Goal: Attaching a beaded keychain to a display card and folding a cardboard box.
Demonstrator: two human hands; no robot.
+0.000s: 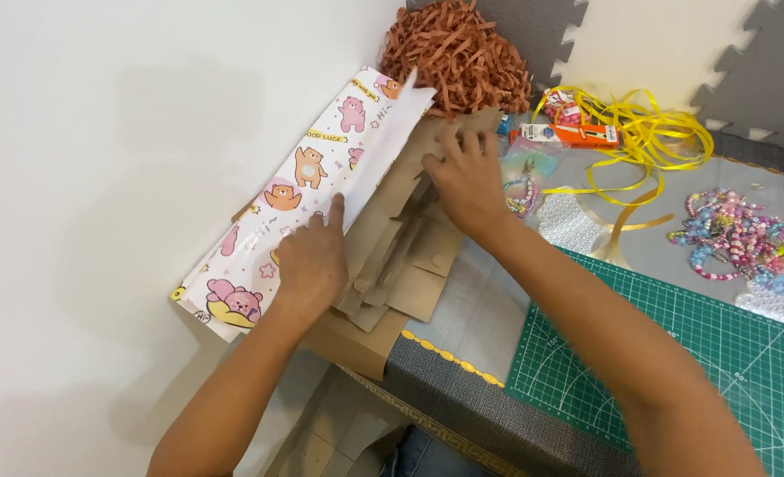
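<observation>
One sheet of bear-print wrapping paper (pixel 308 199) leans along the white wall, left of a stack of flat brown cardboard pieces (pixel 401 256); their exact number cannot be told. Left hand (pixel 311 261): palm down, fingers loosely spread, index pressing the paper's inner edge, nothing gripped. Right hand (pixel 465 181): flat, fingers extended, resting on the cardboard's upper end, also gripping nothing. Both forearms reach diagonally up-left. Behind the cardboard: one heap of brown shredded paper (pixel 458 53). Right of it: one tangle of yellow ribbon (pixel 648 132), one green cutting mat (pixel 683 353), one pile of bead strings (pixel 736 234) on the worktop (pixel 471 314).
</observation>
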